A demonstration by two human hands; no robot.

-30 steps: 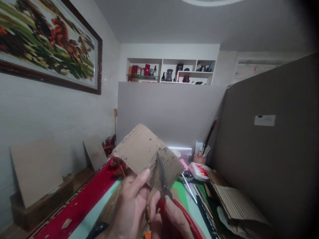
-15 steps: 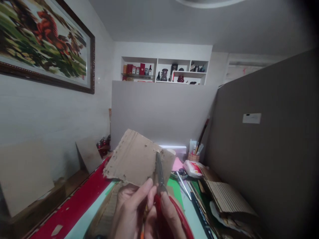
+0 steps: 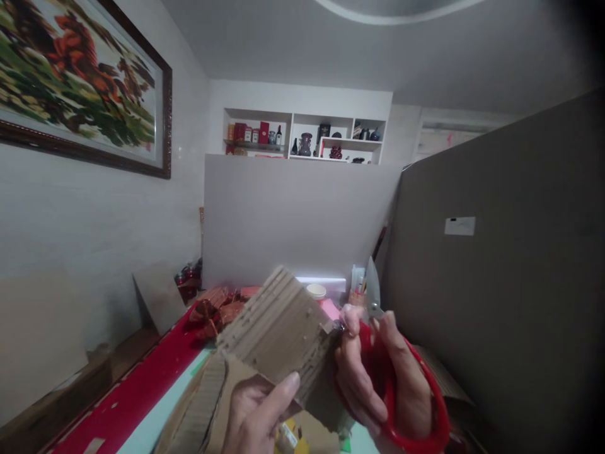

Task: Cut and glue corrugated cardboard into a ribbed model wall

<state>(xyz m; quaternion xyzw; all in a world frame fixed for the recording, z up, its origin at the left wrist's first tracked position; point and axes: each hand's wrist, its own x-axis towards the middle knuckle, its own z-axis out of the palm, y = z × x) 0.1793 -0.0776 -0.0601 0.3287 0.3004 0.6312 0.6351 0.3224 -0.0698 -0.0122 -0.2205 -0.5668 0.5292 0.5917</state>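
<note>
My left hand (image 3: 262,413) grips the lower edge of a piece of corrugated cardboard (image 3: 278,321), thumb on top. The piece is tilted, with rough torn edges and exposed ridges. To its right, my right hand (image 3: 378,378) is wrapped around red-handled scissors (image 3: 416,416); their grey blades point up, away from the cardboard. The index finger and thumb of that hand are near the pivot. A small scrap sticks out at the cardboard's right edge by my right fingertips; whether they touch it I cannot tell.
A cardboard box edge (image 3: 198,403) and something yellow (image 3: 290,438) lie below my hands. Behind are a white cup (image 3: 316,291), pink paper (image 3: 331,309) and a pen holder (image 3: 358,296). Red ribbon-like items (image 3: 212,312) lie at left. A grey partition (image 3: 496,302) stands on the right.
The scissors have moved right, off the cardboard, and their blades now point upward. The cardboard has turned and shifted right in my left hand. The view has swung slightly.
</note>
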